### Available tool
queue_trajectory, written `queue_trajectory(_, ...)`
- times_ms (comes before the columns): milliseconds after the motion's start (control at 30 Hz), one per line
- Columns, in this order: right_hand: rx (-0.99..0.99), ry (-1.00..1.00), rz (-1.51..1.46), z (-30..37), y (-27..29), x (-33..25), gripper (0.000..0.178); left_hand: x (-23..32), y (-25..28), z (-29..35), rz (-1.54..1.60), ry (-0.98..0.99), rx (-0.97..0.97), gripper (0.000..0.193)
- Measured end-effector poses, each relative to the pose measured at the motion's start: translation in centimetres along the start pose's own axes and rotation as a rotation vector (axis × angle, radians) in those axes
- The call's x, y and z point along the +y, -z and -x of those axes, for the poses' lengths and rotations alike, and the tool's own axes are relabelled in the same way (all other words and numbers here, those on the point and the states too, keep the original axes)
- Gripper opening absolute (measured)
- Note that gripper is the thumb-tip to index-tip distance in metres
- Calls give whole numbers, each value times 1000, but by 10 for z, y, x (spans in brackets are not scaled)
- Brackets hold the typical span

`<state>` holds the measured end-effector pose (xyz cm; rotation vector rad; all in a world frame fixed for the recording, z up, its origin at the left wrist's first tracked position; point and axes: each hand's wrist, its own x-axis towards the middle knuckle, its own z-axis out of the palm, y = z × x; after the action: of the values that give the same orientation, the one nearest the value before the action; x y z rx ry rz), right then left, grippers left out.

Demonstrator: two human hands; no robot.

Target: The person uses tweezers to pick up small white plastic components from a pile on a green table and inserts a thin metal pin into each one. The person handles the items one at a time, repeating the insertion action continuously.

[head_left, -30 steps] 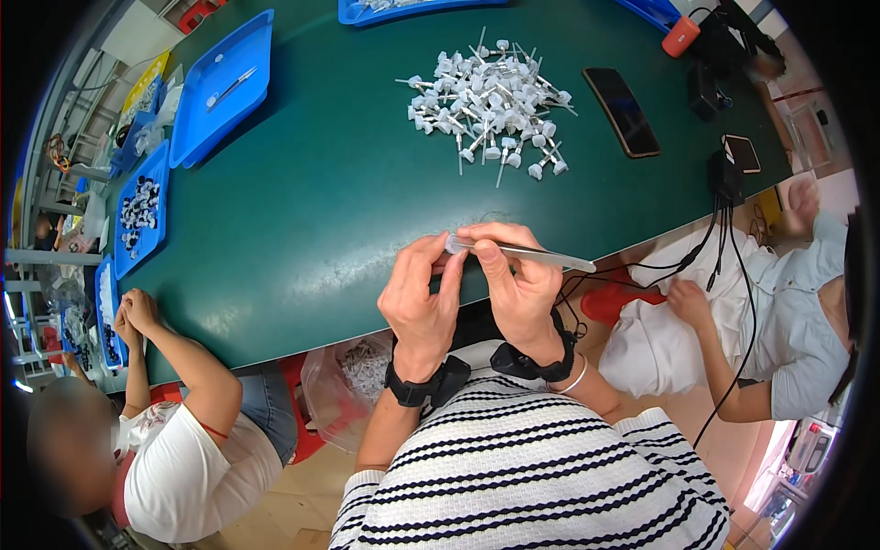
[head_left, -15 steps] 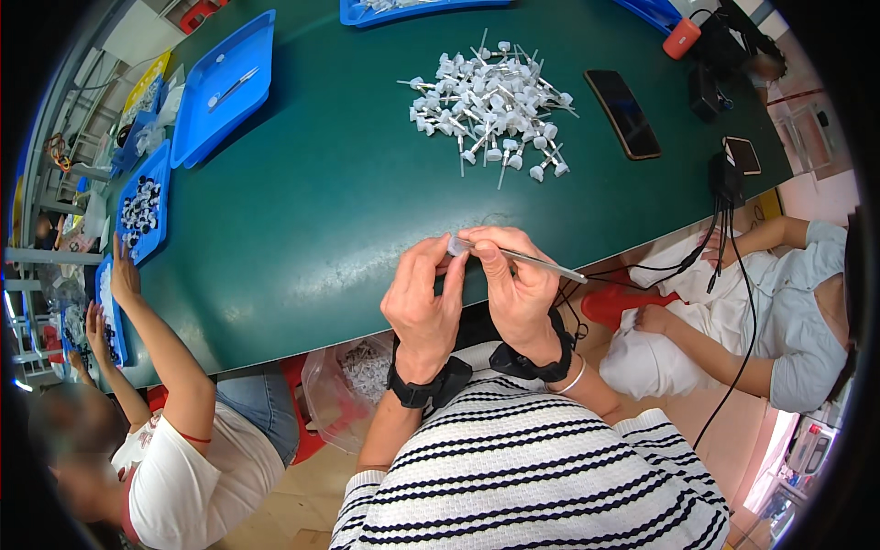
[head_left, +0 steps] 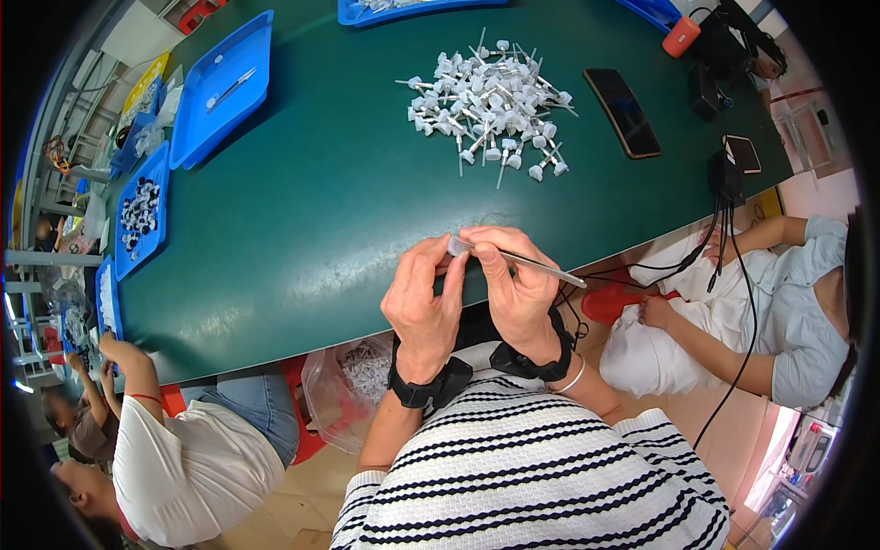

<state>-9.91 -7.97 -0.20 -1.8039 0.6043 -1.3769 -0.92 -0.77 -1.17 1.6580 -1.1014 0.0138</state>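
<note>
My left hand (head_left: 423, 302) and my right hand (head_left: 515, 284) meet above the near edge of the green table (head_left: 302, 211). Between their fingertips they pinch a small white plastic part (head_left: 456, 246). A thin metal tweezer (head_left: 541, 264) sticks out to the right from my right hand's fingers, its tip at the white part. Both wrists wear black bands. A pile of several white capped plastic pieces (head_left: 490, 96) lies farther out on the table, well apart from my hands.
Blue trays (head_left: 220, 87) line the table's left and far side, one with dark small parts (head_left: 139, 206). A black phone (head_left: 623, 112) lies right of the pile. A clear bag of white parts (head_left: 353, 380) hangs below the table edge. People sit at left and right.
My hands have stayed together on the white part. The person at the left lowered a raised arm from the table edge.
</note>
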Motion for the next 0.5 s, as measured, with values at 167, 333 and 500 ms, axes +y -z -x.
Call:
queue_trajectory(167,3,-14,-3,1,1,0,10,1,-1,0,1,2,-5,27)
queue_trajectory(333,3,4,16,0,1,0,10,1,-1,-1,-7,-12,8,27)
queue_trajectory(500,-31,-80,-23,3,4,-3,18,0,-1,-2,56,-3,15,28)
